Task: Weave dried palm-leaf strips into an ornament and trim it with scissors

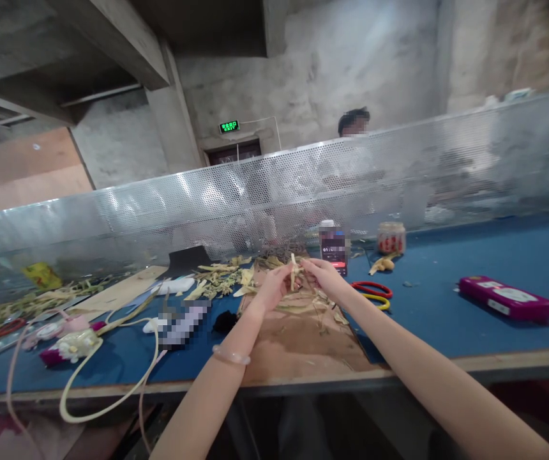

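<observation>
1 L hand (274,289), 1 R hand (326,277), min. 1 pale strip (293,259); 1 bracelet (230,355), 1 jar (392,239), 1 phone (334,250), 1 exit sign (229,126), 1 yel. packet (43,275), approx. 2 red loops (389,293), 2 yel. loops (386,303); 1 co-worker (353,120).

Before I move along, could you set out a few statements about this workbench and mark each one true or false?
1. The left hand and right hand are close together at a pale strip. True.
2. The jar stands left of both hands. False: the jar stands to their right.
3. A magenta box lies on the blue tabletop. True.
4. The exit sign glows red. False: the exit sign glows green.
5. The bracelet is on the right arm. False: the bracelet is on the left arm.
</observation>
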Demonstrator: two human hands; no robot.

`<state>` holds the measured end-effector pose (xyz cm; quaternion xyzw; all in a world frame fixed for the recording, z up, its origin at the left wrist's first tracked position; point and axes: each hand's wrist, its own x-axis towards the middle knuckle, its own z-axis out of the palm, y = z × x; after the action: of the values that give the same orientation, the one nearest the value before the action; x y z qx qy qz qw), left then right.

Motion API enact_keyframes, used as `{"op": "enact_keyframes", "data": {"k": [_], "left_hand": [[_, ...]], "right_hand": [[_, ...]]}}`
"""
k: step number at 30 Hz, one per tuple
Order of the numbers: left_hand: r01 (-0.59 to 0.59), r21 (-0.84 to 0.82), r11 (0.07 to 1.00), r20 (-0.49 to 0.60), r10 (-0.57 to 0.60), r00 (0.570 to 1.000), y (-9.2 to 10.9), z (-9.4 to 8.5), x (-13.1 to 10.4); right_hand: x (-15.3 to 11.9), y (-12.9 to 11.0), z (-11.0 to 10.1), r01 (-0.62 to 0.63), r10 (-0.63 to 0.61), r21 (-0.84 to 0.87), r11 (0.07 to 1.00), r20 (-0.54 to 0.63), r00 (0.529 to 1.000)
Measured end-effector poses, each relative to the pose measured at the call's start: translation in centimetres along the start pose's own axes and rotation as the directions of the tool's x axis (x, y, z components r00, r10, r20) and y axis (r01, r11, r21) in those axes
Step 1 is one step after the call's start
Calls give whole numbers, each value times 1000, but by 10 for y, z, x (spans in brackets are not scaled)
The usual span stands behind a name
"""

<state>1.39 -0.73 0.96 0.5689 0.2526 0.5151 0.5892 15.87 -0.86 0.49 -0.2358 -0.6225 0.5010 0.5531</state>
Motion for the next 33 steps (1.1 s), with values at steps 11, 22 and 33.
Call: {"op": "enact_keyframes", "data": {"k": [11, 22, 33], "left_hand": [[-78, 68, 995, 19, 77, 997, 0, 4, 1], [-203, 550, 810, -139, 328, 934, -10, -4, 6], [-253, 836, 486, -77, 562, 824, 0, 5, -5]], "right_hand": [[2, 4, -5, 75, -89, -296, 952, -35, 995], [-1, 0, -1, 357, -410, -602, 714, 53, 910], [-9, -9, 4, 270, -265, -366, 891, 64, 962]]}}
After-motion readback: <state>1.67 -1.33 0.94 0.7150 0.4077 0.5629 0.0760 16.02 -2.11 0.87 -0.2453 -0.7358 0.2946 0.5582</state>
